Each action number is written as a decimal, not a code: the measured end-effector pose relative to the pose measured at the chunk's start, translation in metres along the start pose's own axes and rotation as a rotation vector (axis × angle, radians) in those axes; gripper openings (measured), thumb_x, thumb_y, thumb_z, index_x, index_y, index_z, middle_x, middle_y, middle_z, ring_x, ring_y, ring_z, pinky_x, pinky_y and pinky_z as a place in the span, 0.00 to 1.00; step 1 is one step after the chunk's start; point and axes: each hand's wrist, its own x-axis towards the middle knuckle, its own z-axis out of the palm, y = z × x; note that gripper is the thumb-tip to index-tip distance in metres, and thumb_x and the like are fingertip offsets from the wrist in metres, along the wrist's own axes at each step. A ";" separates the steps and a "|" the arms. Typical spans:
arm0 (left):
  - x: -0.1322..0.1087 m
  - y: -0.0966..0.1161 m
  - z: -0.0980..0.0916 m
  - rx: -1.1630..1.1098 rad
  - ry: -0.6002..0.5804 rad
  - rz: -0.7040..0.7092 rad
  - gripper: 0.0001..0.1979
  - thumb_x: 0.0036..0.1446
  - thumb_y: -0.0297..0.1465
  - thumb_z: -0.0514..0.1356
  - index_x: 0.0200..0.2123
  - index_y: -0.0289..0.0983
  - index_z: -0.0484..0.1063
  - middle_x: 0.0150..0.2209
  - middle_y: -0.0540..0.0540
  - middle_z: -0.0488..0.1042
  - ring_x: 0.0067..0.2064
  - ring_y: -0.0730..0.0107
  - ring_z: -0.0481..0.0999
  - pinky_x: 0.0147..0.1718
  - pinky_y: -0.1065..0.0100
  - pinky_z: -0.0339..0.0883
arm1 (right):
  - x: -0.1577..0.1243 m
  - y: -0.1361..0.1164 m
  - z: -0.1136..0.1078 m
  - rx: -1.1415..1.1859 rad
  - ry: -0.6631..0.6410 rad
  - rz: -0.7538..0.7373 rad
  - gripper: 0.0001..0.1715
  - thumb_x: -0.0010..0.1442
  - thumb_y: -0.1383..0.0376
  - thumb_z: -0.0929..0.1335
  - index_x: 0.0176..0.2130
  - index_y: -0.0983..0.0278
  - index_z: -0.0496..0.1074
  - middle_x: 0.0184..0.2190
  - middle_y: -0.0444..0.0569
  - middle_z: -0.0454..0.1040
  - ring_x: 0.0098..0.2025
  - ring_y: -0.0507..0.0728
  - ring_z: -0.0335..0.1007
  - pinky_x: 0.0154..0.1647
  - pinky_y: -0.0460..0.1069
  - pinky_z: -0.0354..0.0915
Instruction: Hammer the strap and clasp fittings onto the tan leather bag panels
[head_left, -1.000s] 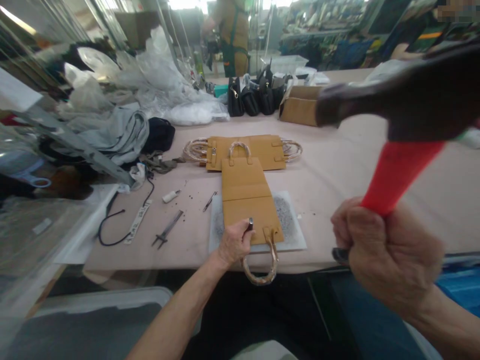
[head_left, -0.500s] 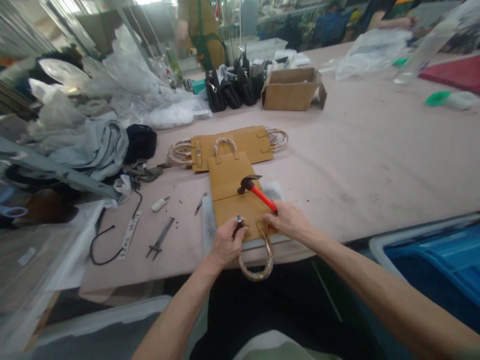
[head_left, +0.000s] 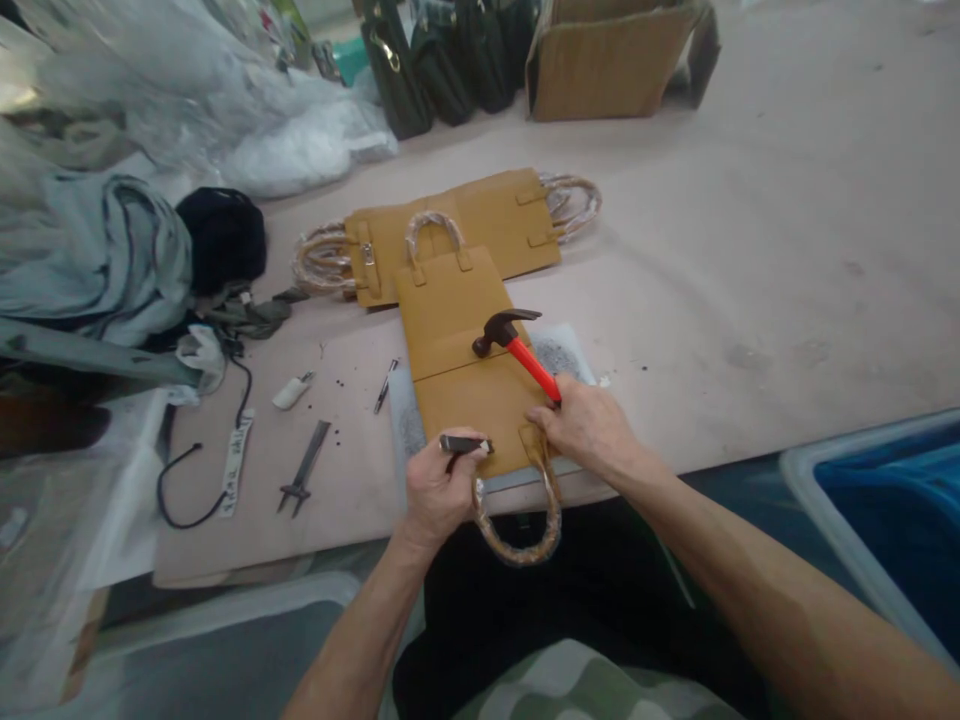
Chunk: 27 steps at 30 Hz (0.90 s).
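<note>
Clenched around a short dark tool [head_left: 461,444], the grip of the left hand [head_left: 442,490] was over the near left part of a tan panel [head_left: 461,330], the tool's pale end pointing right. The grip of the right hand [head_left: 589,420] was closed on the red handle of a hammer [head_left: 529,365]; its dark head was above the panel's middle, hiding a piece of it, and whether it touched could not be told. The panel ran from near to far, partly over a speckled slab [head_left: 405,415], with one wrapped handle [head_left: 517,550] hanging past the worktop's [head_left: 750,280] near edge. Its far end overlapped a pile of tan panels [head_left: 510,215] lying crosswise, which took up the space just beyond.

Left of the slab were a thin pointed tool [head_left: 386,387], a small white bottle [head_left: 291,392], a metal caliper [head_left: 306,468] and a black cord [head_left: 178,478] beside a lettered strip [head_left: 237,465]. Grey fabric [head_left: 97,240] and a dark cloth [head_left: 225,240] crowded the far left, with clear plastic bags [head_left: 300,140] behind. Dark handbags [head_left: 450,65] and a cardboard box [head_left: 607,65] stood at the far side; a blue bin [head_left: 885,530] was off the near right edge.
</note>
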 end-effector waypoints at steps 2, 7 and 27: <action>0.002 0.002 -0.002 0.011 -0.022 0.024 0.04 0.63 0.24 0.62 0.41 0.36 0.76 0.36 0.45 0.83 0.39 0.68 0.84 0.41 0.70 0.80 | 0.000 0.000 -0.001 -0.012 -0.011 0.005 0.20 0.63 0.52 0.68 0.46 0.64 0.72 0.35 0.55 0.80 0.37 0.65 0.78 0.30 0.52 0.59; -0.002 0.000 -0.004 0.051 -0.132 0.259 0.10 0.61 0.21 0.63 0.45 0.36 0.76 0.43 0.41 0.84 0.46 0.64 0.85 0.48 0.66 0.80 | 0.001 -0.001 -0.001 -0.027 -0.037 0.012 0.20 0.64 0.52 0.68 0.47 0.64 0.71 0.35 0.55 0.80 0.36 0.64 0.78 0.29 0.51 0.57; 0.001 0.004 0.005 -0.066 -0.072 -0.169 0.05 0.64 0.28 0.63 0.42 0.36 0.78 0.40 0.45 0.84 0.43 0.66 0.84 0.46 0.65 0.80 | -0.002 0.002 0.000 -0.020 -0.018 -0.040 0.18 0.65 0.53 0.68 0.45 0.65 0.70 0.34 0.56 0.80 0.35 0.64 0.77 0.28 0.51 0.51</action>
